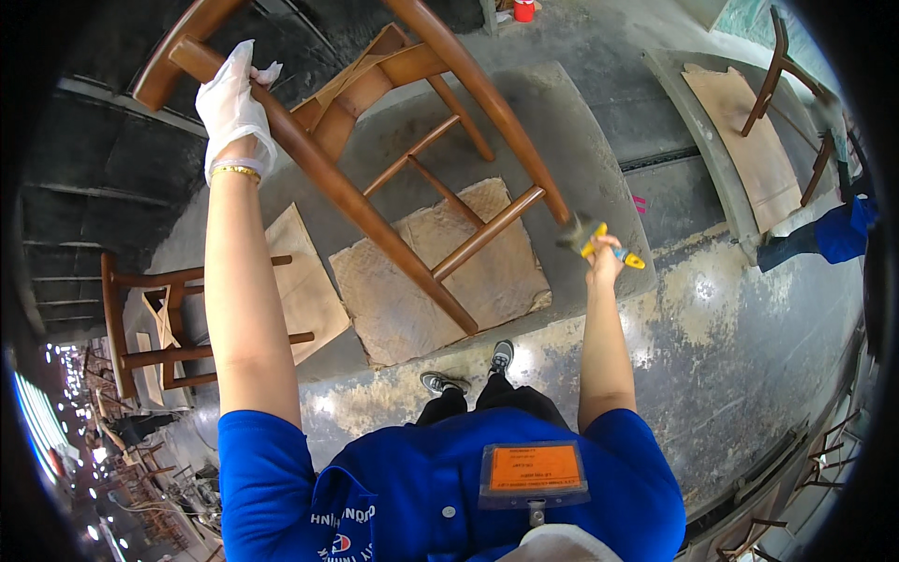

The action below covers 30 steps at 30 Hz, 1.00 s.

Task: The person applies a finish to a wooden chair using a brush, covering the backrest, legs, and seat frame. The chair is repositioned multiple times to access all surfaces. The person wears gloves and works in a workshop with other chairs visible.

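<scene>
A brown wooden chair frame (pixel 323 169) is held tilted over a flat cardboard sheet (pixel 375 290) on a grey platform. Its open seat frame, legs and stretchers show. My left hand (pixel 232 110), in a thin white glove, is closed around the upper part of the chair near its top rail. In my right hand (pixel 604 262), which looks bare, is a flat paintbrush (pixel 597 234) with yellow on its handle. The brush's dark, blurred bristles are right beside the lower end of the chair's right leg; whether they touch it I cannot tell.
To the left another brown chair (pixel 117 318) lies near a second cardboard sheet (pixel 304 281). On the right, a low platform (pixel 688 122) bears cardboard and a dark chair (pixel 773 70), with a person in a blue sleeve (pixel 843 229) beside it. A red container (pixel 523 11) stands far off.
</scene>
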### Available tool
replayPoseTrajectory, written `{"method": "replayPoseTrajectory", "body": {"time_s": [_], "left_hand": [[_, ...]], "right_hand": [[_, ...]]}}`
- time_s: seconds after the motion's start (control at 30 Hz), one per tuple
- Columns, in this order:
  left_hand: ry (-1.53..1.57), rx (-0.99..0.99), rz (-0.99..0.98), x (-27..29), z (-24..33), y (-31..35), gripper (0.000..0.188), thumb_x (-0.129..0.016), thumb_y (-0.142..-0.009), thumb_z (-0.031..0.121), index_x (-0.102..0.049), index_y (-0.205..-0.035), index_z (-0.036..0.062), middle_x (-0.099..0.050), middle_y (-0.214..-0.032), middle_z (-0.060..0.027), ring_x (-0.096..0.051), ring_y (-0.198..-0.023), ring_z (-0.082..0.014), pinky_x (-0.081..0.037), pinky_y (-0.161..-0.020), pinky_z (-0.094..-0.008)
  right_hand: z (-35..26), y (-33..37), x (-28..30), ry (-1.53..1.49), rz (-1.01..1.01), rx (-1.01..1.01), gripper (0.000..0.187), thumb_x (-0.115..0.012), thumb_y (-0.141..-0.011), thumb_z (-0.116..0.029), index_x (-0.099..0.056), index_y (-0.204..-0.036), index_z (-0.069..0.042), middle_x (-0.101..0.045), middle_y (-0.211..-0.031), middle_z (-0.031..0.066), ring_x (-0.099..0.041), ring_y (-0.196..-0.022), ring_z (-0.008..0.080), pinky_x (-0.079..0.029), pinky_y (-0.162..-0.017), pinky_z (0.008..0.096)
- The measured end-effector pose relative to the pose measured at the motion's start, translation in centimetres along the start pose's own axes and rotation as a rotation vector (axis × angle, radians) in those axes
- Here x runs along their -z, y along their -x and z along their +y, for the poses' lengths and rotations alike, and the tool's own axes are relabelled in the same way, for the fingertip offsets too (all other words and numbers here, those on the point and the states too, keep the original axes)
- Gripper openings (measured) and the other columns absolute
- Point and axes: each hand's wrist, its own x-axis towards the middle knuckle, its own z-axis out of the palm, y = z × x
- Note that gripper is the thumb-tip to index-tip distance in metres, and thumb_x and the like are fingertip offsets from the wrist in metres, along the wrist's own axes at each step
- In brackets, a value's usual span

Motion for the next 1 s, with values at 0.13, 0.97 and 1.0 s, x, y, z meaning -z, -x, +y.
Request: {"method": "replayPoseTrajectory", "body": {"time_s": [0.13, 0.97, 1.0], "left_hand": [[-0.091, 0.016, 0.021, 0.2, 0.2, 1.0, 0.037, -0.084, -0.095, 0.031, -0.068, -0.076, 0.0028, -0.07, -0.079, -0.0088, -0.078, -0.085, -0.0243, -0.058, -0.081, -0.0361], [-0.101, 0.149, -0.213, 0.5, 4.2, 1.1, 0.016, -0.078, -0.095, 0.025, -0.077, -0.094, 0.0082, -0.075, -0.085, -0.0084, -0.069, -0.077, -0.0221, -0.052, -0.074, -0.0382], [-0.071, 0.112, -0.193, -0.1, 3.3, 0.9, 0.017, -0.077, -0.095, 0.025, -0.077, -0.093, 0.0082, -0.075, -0.084, -0.0086, -0.069, -0.076, -0.0223, -0.052, -0.071, -0.0384]], "right_hand": [[2.6, -1.6, -1.5, 0.214, 0.369, 0.059, 0.012, -0.079, -0.09, -0.004, -0.072, -0.093, -0.013, -0.071, -0.096, 0.0026, -0.068, -0.08, 0.0155, -0.058, -0.073, 0.031], [2.3, 22.7, -10.9, 1.083, -1.644, 1.786, 0.018, -0.072, -0.09, -0.023, -0.079, -0.105, -0.018, -0.064, -0.156, 0.0077, -0.058, -0.147, 0.029, -0.047, -0.124, 0.0441], [3.5, 22.0, -7.0, 1.116, -1.692, 1.708, 0.019, -0.072, -0.09, -0.023, -0.079, -0.107, -0.018, -0.064, -0.155, 0.0073, -0.058, -0.147, 0.0288, -0.046, -0.125, 0.0443]]}}
